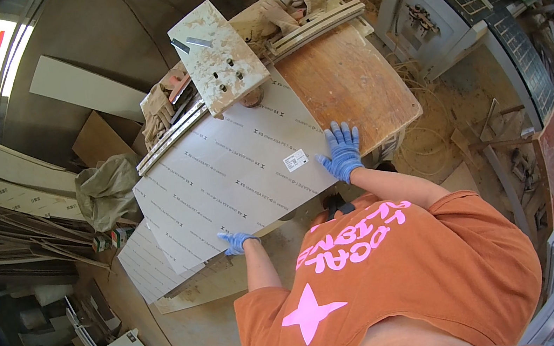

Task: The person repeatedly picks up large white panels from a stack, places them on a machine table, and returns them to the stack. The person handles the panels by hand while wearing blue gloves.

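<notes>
A large white panel (223,170) covered with printed film lies on a worktable, its near edge jutting out towards me. It bears repeated writing and a small white label (296,160). My left hand (238,242), in a blue knit glove, grips the panel's near edge, with the fingers partly hidden below it. My right hand (342,152), gloved alike, lies flat with spread fingers at the panel's right edge, over the brown wooden tabletop (344,84). Across the panel's far side hangs a dusty white board (215,54) with several bolts, above a round part (252,98).
An aluminium fence (171,137) runs along the far side, with work gloves (157,113) behind it. More printed panels (154,264) lie lower left. A cloth sack (108,191) and stacked strips (26,240) stand left. Hoses (423,136) and a grey machine frame (408,11) are right.
</notes>
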The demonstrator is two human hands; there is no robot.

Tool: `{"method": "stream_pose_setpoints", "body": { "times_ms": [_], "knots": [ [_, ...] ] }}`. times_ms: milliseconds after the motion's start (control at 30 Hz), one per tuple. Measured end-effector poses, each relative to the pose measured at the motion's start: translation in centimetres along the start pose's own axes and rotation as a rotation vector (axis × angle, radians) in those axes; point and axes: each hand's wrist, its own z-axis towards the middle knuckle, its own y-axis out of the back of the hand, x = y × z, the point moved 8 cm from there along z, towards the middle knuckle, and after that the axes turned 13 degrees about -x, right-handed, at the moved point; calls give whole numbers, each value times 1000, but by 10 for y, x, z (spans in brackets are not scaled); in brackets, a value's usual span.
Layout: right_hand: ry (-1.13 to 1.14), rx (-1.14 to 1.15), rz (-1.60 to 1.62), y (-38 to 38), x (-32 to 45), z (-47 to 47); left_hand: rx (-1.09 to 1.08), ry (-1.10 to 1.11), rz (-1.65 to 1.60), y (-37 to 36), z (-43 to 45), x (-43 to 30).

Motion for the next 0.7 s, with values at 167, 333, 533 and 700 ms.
{"method": "stream_pose_setpoints", "body": {
  "times_ms": [167,333,533,700],
  "knots": [
    [-2,8,15,1,1,1,32,-6,-47,0,-4,-3],
    [-4,14,-4,1,2,2,83,-3,-66,-1,-8,-6],
    [0,2,-11,2,3,3,64,-16,-97,-2,-6,-7],
    [-1,-1,-21,0,3,4,17,-44,-61,-2,-3,-8]
  ]
}}
